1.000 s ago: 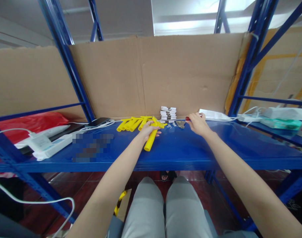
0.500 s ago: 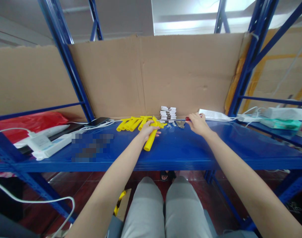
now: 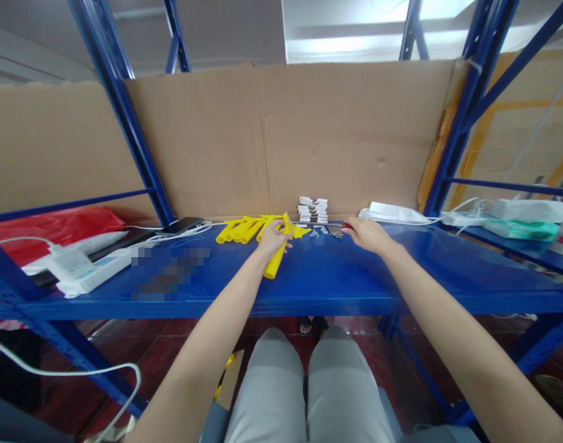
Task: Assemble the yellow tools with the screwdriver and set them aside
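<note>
My left hand (image 3: 272, 239) is closed round a yellow tube (image 3: 272, 264), which slants toward the front edge of the blue shelf (image 3: 336, 271). My right hand (image 3: 364, 234) grips the red handle (image 3: 347, 226) of a tool whose thin shaft points left toward the tube's upper end. More yellow tubes (image 3: 239, 229) lie in a row left of my left hand. Behind and between my hands stands a stack of white pieces (image 3: 312, 210). Small silvery parts (image 3: 319, 232) are scattered in front of it, and a small bag (image 3: 336, 231) lies partly behind my right hand.
Cardboard (image 3: 281, 135) stands along the back, between blue posts. A white power strip (image 3: 96, 271), a dark phone (image 3: 184, 225) and cables lie at the left. On the right are a white packet (image 3: 394, 213) and a green-and-white pack (image 3: 514, 227).
My right hand has moved left, bringing the red-handled tool toward the held tube. My left hand and its tube have shifted slightly left.
</note>
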The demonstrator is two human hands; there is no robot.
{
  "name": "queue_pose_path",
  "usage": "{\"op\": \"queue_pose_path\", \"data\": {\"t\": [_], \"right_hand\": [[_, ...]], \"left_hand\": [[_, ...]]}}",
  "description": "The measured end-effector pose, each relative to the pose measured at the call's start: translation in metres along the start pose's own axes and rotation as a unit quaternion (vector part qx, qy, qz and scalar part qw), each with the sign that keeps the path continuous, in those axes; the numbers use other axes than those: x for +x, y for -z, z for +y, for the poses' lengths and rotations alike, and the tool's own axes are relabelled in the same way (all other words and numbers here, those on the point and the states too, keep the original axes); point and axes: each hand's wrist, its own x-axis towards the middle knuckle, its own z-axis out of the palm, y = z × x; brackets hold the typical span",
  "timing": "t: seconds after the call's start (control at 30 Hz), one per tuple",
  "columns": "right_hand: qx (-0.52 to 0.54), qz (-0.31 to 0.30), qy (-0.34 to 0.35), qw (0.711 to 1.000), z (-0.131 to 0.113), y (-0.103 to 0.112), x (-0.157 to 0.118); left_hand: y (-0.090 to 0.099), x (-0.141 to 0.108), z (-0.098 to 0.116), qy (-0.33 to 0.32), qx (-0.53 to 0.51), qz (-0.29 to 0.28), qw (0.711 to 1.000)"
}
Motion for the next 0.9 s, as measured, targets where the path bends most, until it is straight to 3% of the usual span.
{"op": "queue_pose_path", "data": {"t": [0.2,0.4,0.57,0.9], "right_hand": [[0.055,-0.052,-0.034,0.997,-0.009,-0.004,0.000],[0.079,-0.053,-0.044,0.994,-0.004,-0.006,0.000],[0.070,-0.040,-0.015,0.997,-0.003,-0.006,-0.001],[0.044,-0.044,-0.001,0.998,-0.005,-0.004,-0.002]], "left_hand": [[0.005,0.007,-0.007,-0.041,0.093,0.029,0.994],[0.005,0.005,-0.006,-0.043,0.098,0.020,0.994],[0.009,0.004,-0.004,-0.040,0.139,0.013,0.989],[0.011,0.006,-0.005,-0.025,0.103,0.011,0.994]]}}
